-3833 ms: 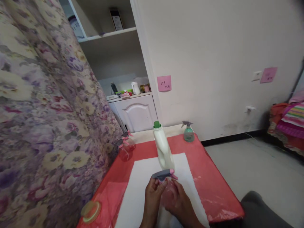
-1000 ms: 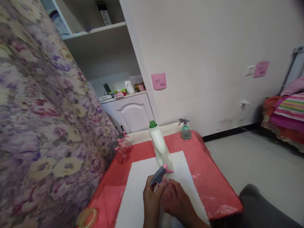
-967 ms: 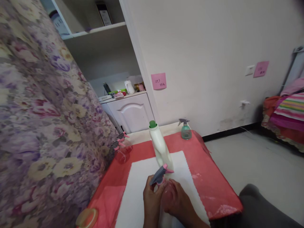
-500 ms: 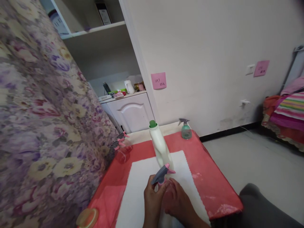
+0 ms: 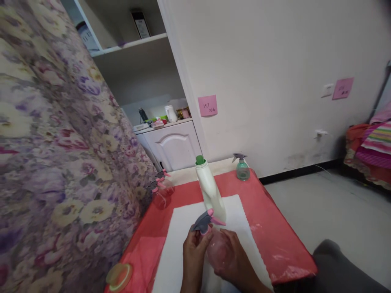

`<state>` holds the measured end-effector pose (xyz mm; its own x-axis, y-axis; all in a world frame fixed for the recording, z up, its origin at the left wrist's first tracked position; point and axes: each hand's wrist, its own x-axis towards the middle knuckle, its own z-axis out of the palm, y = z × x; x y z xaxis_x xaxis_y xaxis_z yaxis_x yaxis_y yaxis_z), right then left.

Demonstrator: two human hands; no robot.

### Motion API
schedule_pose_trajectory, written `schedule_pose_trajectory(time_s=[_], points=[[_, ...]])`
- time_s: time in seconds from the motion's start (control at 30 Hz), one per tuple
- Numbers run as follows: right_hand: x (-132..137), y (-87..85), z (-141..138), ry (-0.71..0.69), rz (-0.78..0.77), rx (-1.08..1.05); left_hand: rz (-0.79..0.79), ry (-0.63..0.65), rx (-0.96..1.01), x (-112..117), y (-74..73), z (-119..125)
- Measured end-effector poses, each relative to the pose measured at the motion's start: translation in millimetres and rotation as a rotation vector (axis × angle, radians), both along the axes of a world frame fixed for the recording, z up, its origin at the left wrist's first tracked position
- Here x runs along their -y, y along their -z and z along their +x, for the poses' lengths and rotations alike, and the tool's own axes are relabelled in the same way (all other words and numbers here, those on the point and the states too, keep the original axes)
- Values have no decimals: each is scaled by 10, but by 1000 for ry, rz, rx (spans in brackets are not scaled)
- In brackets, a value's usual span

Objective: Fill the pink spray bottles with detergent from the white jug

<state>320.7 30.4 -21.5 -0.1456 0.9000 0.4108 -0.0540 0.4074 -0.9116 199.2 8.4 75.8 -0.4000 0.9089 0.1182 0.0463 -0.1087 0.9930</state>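
Note:
Both my hands hold a clear pink spray bottle with a grey and pink trigger head, above a white cloth. The fingers of my left hand are closed round the neck, just under the trigger head. My right hand wraps the round body from the right side. Just beyond them a white jug-like bottle stands on the cloth, with something green in its mouth. What the spray bottle contains, if anything, I cannot make out.
A red cover lies over the table. Pink spray bottles stand at its left, a green spray bottle at its back right. A round lidded container sits at the near left corner. A flowered curtain hangs along the left side.
The pink spray bottle's trigger head has tilted a little to the left, and more of its round body shows. The whole view has shifted slightly; both hands keep their hold.

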Motion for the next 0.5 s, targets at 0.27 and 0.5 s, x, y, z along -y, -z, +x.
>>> schedule_pose_trajectory(time_s=[0.27,0.5], points=[[123,26,17,45,66,-23,-10,65,85,67,-125,19],[145,109,155,52,-15,-69,-7,95,78,49,-151,41]])
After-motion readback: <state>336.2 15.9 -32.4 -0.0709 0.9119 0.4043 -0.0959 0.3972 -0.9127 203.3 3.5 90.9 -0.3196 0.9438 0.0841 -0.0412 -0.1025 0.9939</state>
